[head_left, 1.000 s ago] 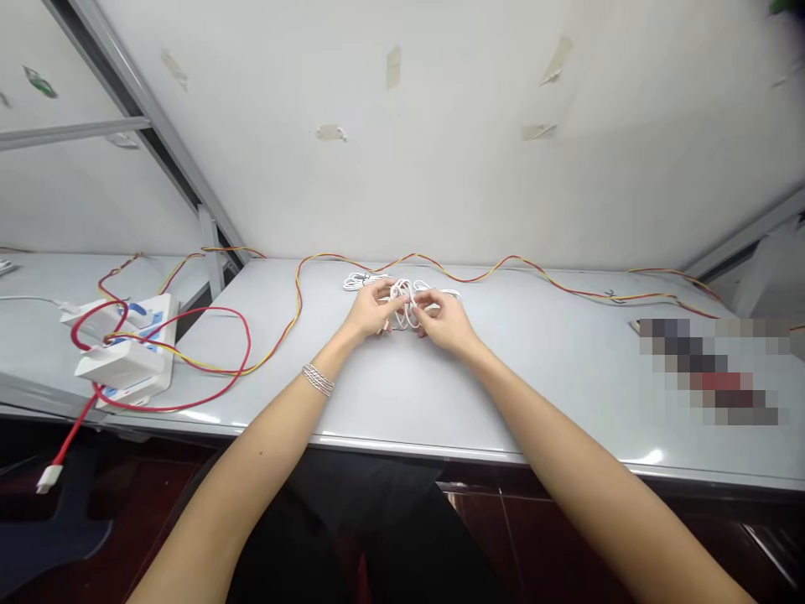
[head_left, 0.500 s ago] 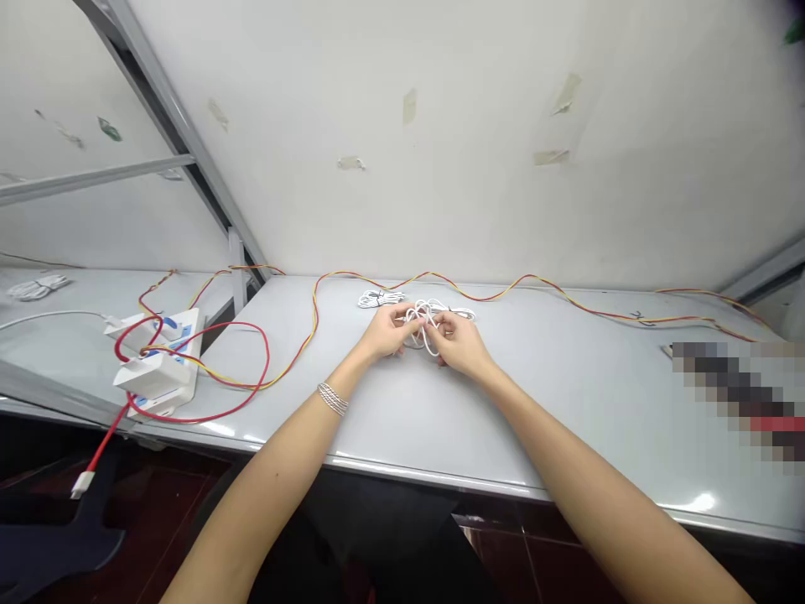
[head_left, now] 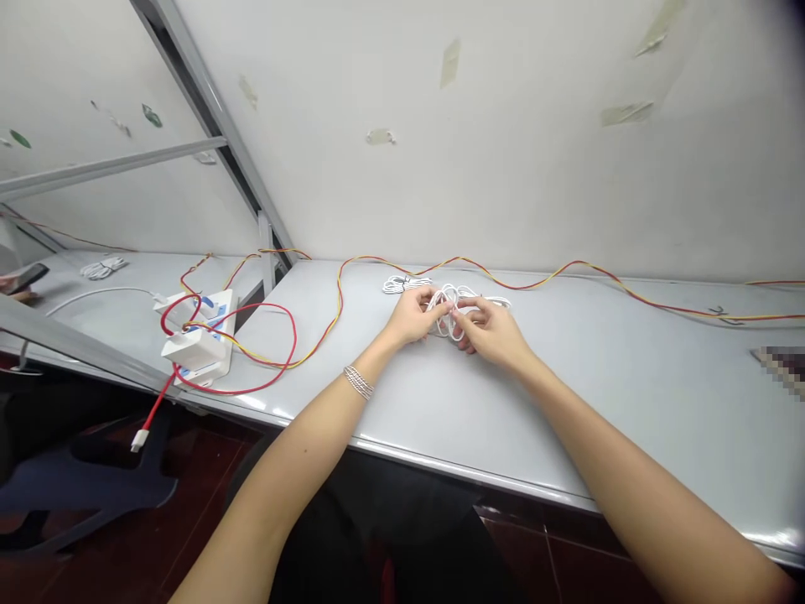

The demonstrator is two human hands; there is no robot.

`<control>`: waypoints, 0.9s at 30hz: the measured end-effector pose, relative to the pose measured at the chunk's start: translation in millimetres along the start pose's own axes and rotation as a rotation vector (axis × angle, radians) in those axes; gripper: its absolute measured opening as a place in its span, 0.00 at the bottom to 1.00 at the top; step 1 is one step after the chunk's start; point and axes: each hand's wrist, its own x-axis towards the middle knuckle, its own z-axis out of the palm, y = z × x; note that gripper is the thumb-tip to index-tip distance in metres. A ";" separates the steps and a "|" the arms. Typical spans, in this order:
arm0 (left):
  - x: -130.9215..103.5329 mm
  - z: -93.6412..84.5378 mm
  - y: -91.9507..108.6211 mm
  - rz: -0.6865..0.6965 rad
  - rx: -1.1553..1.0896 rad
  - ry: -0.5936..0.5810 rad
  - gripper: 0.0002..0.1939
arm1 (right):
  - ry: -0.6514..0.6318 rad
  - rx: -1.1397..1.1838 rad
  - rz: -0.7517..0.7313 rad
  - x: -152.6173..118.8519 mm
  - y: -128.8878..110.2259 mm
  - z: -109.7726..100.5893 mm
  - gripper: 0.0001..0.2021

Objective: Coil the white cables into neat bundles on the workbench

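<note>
A loosely looped white cable [head_left: 445, 295] is held between my two hands, just above the grey tabletop. My left hand [head_left: 412, 315] pinches its left side with thumb and fingers. From the right, my right hand [head_left: 494, 330] grips the loops, its fingertips close to the left thumb. Behind the left fingers lies a tied bundle of white cable [head_left: 402, 284]. Another white cable bundle [head_left: 500, 301] rests behind the right hand and is partly hidden by it.
A white power strip [head_left: 220, 323] with plugged-in adapters and a red cable [head_left: 293, 323] sits at the left. Red and yellow wires [head_left: 484, 267] run along the wall. Beyond the metal frame [head_left: 242, 164], another person's hand [head_left: 25, 295] holds a phone. A pixelated object lies far right.
The view has swung to the left, so everything sits further right, and a person's hand with a phone now shows at the left edge. Both my hands still hold the looped cable.
</note>
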 end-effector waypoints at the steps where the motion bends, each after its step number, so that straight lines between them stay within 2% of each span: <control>1: -0.8 0.4 1.4 -0.003 0.001 0.007 0.16 | -0.005 0.008 0.008 0.4 0.1 0.3 0.23; 7: -3.2 -0.8 8.8 0.003 0.024 0.004 0.15 | -0.027 0.065 0.100 -1.0 -7.5 1.2 0.17; 11: -1.1 -2.5 7.9 0.060 0.091 0.001 0.11 | -0.038 0.051 0.123 -3.8 -12.5 0.7 0.18; 15: 2.0 -3.7 4.4 0.090 0.111 0.017 0.11 | -0.030 -0.001 0.078 -3.2 -9.7 2.0 0.19; 19: 4.6 -5.0 2.3 0.135 0.116 0.065 0.08 | 0.038 -0.042 0.043 -1.1 -4.2 4.2 0.18; 27: 4.4 -5.3 0.2 0.050 0.001 0.058 0.12 | -0.008 -0.051 -0.059 0.6 2.2 4.1 0.16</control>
